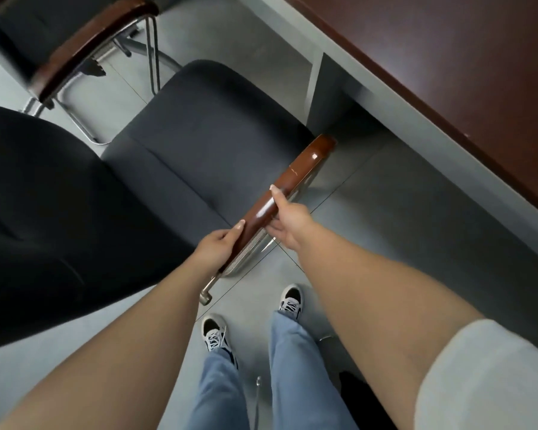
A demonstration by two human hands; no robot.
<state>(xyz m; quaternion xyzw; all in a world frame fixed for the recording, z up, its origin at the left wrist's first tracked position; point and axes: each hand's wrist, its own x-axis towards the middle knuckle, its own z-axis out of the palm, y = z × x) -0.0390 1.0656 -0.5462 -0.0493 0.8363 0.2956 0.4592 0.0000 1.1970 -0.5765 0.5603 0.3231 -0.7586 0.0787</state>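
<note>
Head view: left hand (218, 243) and right hand (288, 223) both grip the glossy, rounded wooden armrest (305, 164); dark fabric seat (205, 135) lies at ten o'clock of it.

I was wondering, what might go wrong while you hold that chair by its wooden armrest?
1. The far end of the armrest lies close to the desk; a push forward may knock it.
2. The left hand and the right hand grip only this one armrest, so the chair might swing or tilt.
3. The shoes stand close beside the chair and might get caught.
</note>
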